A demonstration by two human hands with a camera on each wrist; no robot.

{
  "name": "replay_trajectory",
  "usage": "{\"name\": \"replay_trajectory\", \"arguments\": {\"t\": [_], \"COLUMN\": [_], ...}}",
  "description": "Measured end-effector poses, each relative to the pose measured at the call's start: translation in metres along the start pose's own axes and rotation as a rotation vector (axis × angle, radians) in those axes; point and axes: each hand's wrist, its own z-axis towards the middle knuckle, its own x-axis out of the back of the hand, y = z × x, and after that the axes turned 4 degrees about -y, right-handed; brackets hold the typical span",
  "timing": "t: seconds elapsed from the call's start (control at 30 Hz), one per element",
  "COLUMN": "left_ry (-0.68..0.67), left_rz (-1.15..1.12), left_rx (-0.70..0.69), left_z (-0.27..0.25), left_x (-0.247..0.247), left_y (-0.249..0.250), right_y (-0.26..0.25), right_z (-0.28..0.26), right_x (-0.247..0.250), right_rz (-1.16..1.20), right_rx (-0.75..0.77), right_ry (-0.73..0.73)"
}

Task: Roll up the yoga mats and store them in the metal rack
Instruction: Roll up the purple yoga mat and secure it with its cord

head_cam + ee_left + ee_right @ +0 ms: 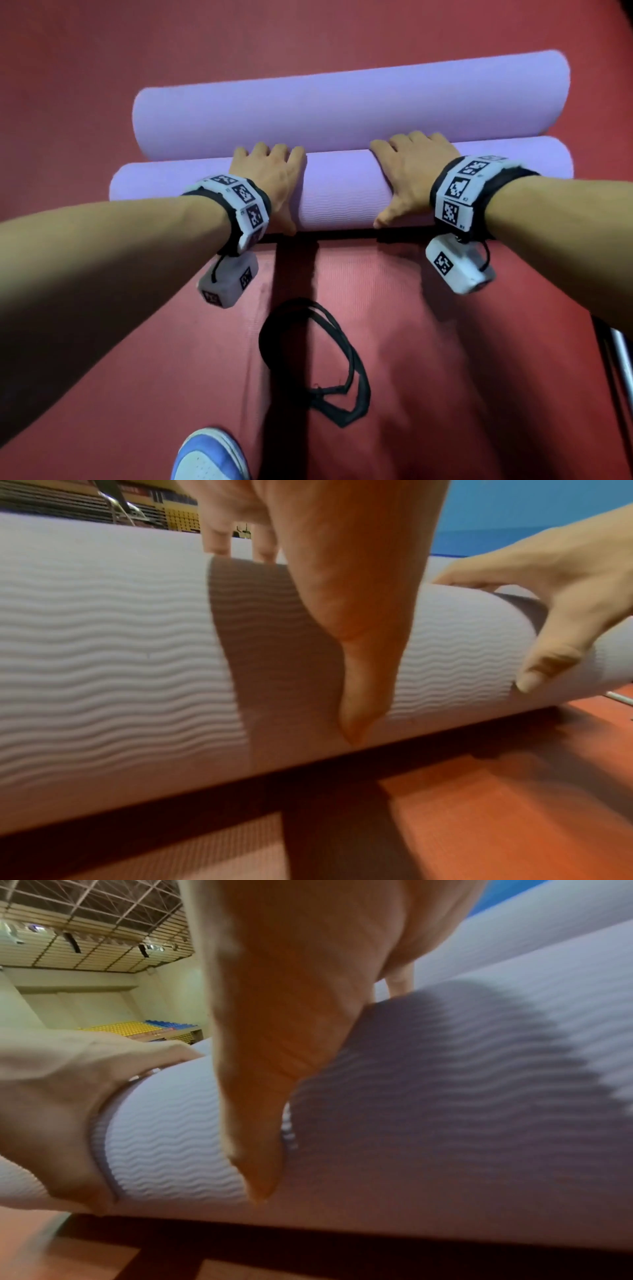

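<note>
A lilac yoga mat roll (342,192) with a wavy texture lies crosswise on the red floor. My left hand (270,178) wraps its middle-left part and my right hand (407,171) its middle-right part. On both, the fingers curl over the top to the far side and the thumbs point down the near side. The left wrist view shows the roll (103,669), my left thumb (356,669) pressed on it, and the right hand (565,601) further along. In the right wrist view the roll (445,1123) fills the frame. A second lilac stretch (342,109) lies just beyond; rolled or flat, I cannot tell.
A black strap loop (329,366) lies on the red floor (479,377) between me and the roll. My blue and white shoe (209,459) shows at the bottom edge. Metal tubes (620,359) run along the right edge.
</note>
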Motion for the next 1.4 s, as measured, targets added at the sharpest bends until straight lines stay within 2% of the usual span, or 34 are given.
{"name": "replay_trajectory", "arguments": {"t": [0.1, 0.17, 0.27, 0.3, 0.33, 0.37, 0.4, 0.47, 0.53, 0.57, 0.6, 0.67, 0.7, 0.8, 0.87, 1.07, 1.23, 1.3, 1.4], "left_ry": [-0.095, -0.280, -0.643, -0.730, -0.781, -0.764, -0.652, -0.268, 0.061, 0.117, 0.081, -0.072, -0.093, 0.011, 0.048, 0.236, 0.510, 0.487, 0.360], "left_rz": [-0.033, -0.146, -0.363, -0.433, -0.525, -0.625, -0.716, -0.781, -0.611, -0.487, -0.386, -0.240, -0.182, -0.069, -0.092, -0.205, -0.148, -0.112, -0.126], "left_rx": [-0.022, -0.047, -0.203, -0.229, -0.238, -0.240, -0.253, -0.257, -0.088, 0.002, 0.050, 0.085, 0.095, 0.127, 0.107, 0.015, -0.281, -0.255, -0.072], "left_z": [0.005, 0.008, 0.015, 0.015, 0.012, 0.008, 0.004, 0.001, 0.001, 0.001, 0.000, -0.006, -0.010, -0.017, -0.015, -0.017, -0.019, -0.017, -0.018], "left_x": [0.014, 0.025, 0.019, 0.015, 0.013, 0.012, 0.014, 0.019, 0.016, 0.013, 0.010, 0.003, 0.001, -0.003, -0.007, -0.015, -0.025, -0.019, -0.007], "left_y": [-0.008, -0.011, -0.011, -0.011, -0.012, -0.015, -0.022, -0.040, -0.054, -0.054, -0.048, -0.030, -0.023, -0.012, -0.011, -0.013, -0.006, -0.006, -0.008], "right_y": [0.001, 0.003, 0.005, 0.005, 0.006, 0.008, 0.011, 0.019, 0.026, 0.026, 0.022, 0.014, 0.011, 0.010, 0.011, 0.013, 0.011, 0.011, 0.010], "right_z": [0.003, 0.002, -0.001, -0.003, -0.003, -0.004, -0.005, -0.008, -0.008, -0.008, -0.009, -0.011, -0.013, -0.017, -0.016, -0.018, -0.022, -0.023, -0.021], "right_x": [0.014, 0.022, 0.016, 0.011, 0.007, 0.004, 0.006, 0.015, 0.018, 0.016, 0.013, 0.004, 0.000, -0.012, -0.015, -0.010, -0.010, -0.009, -0.008], "right_rz": [0.085, 0.201, 0.352, 0.380, 0.402, 0.416, 0.420, 0.366, 0.288, 0.271, 0.243, 0.166, 0.122, -0.010, -0.060, 0.034, 0.092, 0.089, 0.041], "right_rx": [-0.017, -0.013, 0.039, 0.039, 0.041, 0.050, 0.052, -0.017, -0.080, -0.092, -0.108, -0.131, -0.125, -0.099, -0.098, -0.103, -0.039, -0.030, -0.026], "right_ry": [-0.103, -0.244, -0.487, -0.515, -0.485, -0.401, -0.296, -0.094, 0.032, 0.033, 0.010, -0.020, -0.005, 0.015, 0.040, 0.054, 0.018, 0.009, 0.044]}}
